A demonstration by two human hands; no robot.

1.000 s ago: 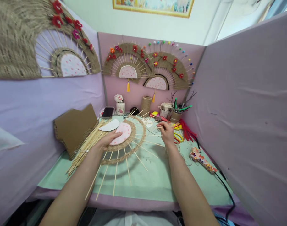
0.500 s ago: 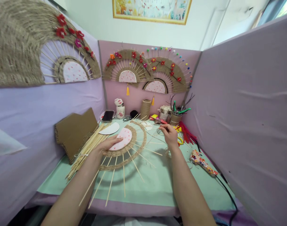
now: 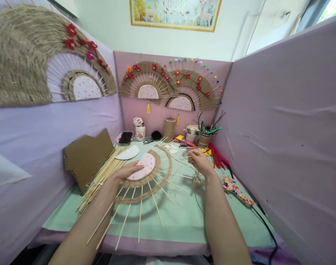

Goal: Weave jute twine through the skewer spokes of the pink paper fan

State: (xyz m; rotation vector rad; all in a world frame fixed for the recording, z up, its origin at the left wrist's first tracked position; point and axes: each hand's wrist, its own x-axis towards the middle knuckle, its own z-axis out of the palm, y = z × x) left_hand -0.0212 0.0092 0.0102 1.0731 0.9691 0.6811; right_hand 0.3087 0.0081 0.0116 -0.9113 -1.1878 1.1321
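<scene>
My left hand [image 3: 130, 170] grips a half-round woven fan by its pink dotted centre [image 3: 146, 166], thumb on top and the other fingers hidden beneath. Thin wooden sticks [image 3: 140, 213] spread out from the centre, crossed by an inner band of woven twine [image 3: 156, 164] and a narrower outer band [image 3: 154, 189]. To the right of the fan, my right hand [image 3: 200, 161] is closed in a pinch on a strand of twine near the stick tips. Below that hand lies a loose tangle of twine [image 3: 198, 179] on the table.
Bundled sticks [image 3: 105, 175], a white half-disc [image 3: 127, 152] and cardboard [image 3: 87, 156] are at left. Behind stand a twine spool [image 3: 169, 129], a bottle [image 3: 140, 131] and a tool can [image 3: 204, 140]. A patterned glue gun [image 3: 236, 191] with a cord lies right, near red fuzzy stems [image 3: 219, 156].
My right hand has turned and lowered slightly, staying beside the fan's right edge. The fan has rotated a little in my left hand, its lower sticks swinging leftward.
</scene>
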